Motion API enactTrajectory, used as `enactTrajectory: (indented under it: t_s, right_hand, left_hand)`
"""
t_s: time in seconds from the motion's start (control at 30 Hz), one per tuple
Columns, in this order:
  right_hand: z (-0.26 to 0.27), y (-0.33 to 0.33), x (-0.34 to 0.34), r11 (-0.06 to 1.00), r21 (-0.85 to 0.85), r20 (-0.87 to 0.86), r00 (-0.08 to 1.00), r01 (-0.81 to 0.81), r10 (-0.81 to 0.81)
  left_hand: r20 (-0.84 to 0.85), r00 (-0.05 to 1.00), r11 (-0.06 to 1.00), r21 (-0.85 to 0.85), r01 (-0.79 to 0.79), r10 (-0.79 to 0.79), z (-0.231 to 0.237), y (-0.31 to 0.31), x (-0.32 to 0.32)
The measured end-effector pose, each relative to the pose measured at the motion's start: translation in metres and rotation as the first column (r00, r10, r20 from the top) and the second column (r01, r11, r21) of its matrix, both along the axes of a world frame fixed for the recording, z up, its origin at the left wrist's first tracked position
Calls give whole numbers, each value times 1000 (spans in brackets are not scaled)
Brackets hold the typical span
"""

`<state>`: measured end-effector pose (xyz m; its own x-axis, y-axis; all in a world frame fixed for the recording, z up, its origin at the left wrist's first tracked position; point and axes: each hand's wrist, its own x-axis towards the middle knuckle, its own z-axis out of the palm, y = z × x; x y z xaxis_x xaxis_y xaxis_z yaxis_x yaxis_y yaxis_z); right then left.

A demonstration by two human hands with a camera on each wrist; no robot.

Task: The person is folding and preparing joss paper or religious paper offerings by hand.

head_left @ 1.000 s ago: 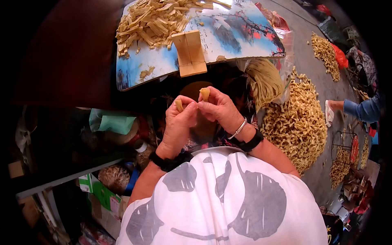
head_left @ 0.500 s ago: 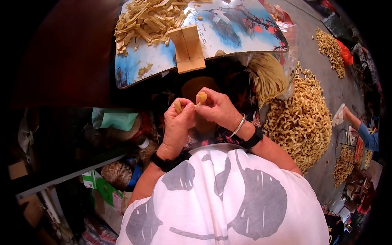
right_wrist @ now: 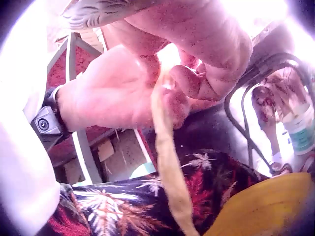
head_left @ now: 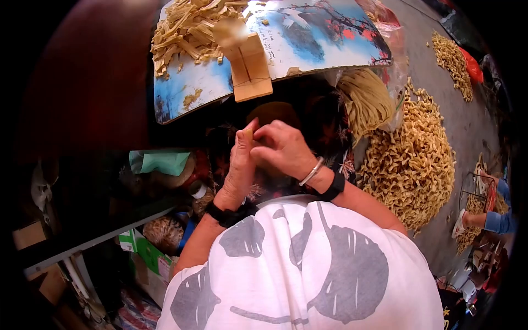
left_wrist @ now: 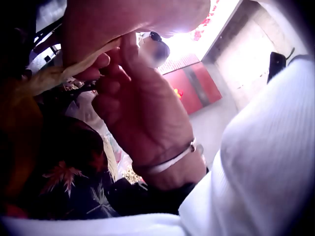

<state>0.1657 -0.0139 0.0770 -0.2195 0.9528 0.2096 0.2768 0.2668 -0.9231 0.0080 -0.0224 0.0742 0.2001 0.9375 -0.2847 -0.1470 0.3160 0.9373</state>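
Pale strip [right_wrist: 170, 157] runs off right wrist view's bottom edge; upper end seems hidden between left hand [right_wrist: 110, 96] and right hand [right_wrist: 197, 44]. Stick pile [head_left: 184, 38] cut at head view's top.

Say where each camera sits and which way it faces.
Head: on the head, looking forward and down at the left hand and right hand; forearms and white shirt show.
Left wrist: on that wrist, facing the hands' work; both hands and the bracelet show.
Right wrist: on that wrist, facing the pale strip; both hands and the left wrist's black band show.
Shared: both wrist views show the strip and dark patterned cloth.
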Motion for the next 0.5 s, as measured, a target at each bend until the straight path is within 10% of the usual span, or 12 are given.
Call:
enactTrajectory:
  t_s: [0.2,0.3,0.5]
  right_hand:
    - [-17,9,3,996,24,-115,990,88,-85]
    - [-7,-4,5,999,-39,-264,964,34,-43]
    - [-10,-29,0,995,26,-182,978,-95,99]
  left_hand:
    - [-239,956,982,-44,-186,170,-5,0,-15]
    - [181,982,840,-540,55,52,-7,-4,-30]
    - [290,956,816,-563,131,47,-32,11,-12]
